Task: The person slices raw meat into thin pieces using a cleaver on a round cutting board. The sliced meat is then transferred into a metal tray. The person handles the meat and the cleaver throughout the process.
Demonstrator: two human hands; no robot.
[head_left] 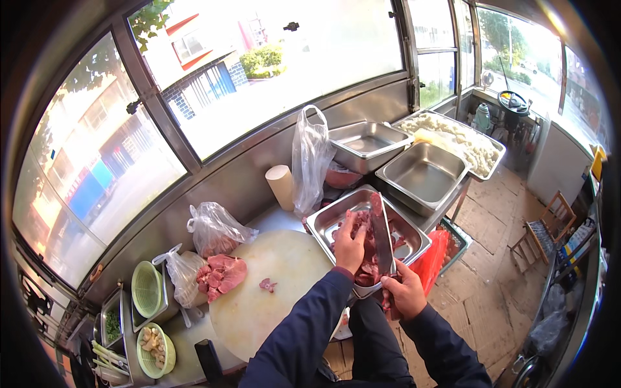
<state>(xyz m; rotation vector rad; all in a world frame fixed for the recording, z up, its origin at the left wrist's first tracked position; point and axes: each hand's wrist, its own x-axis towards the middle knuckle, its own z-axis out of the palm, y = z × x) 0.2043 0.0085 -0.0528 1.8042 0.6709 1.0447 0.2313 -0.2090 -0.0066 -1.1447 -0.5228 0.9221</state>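
Observation:
My right hand point(406, 290) grips the handle of a large knife point(382, 237), its broad dark blade pointing away from me over a steel pan point(417, 241). My left hand point(350, 245) presses against dark red chopped meat point(363, 224) beside the blade, fingers spread. More meat pieces lie in the pan under both hands, partly hidden by them. Left of the pan is a round, pale cutting board point(271, 310). A small meat scrap point(268, 285) sits near its middle, and a larger cut of red meat point(224, 276) rests at its left edge.
Two steel pans point(427, 169) point(371, 138) and a tray of white pieces point(465, 138) stand beyond. Plastic bags point(310, 160) point(218, 228) line the window wall. Green baskets point(147, 288) point(167, 356) are at left, near a black phone-like object point(208, 359). A wooden chair point(546, 228) stands on the floor.

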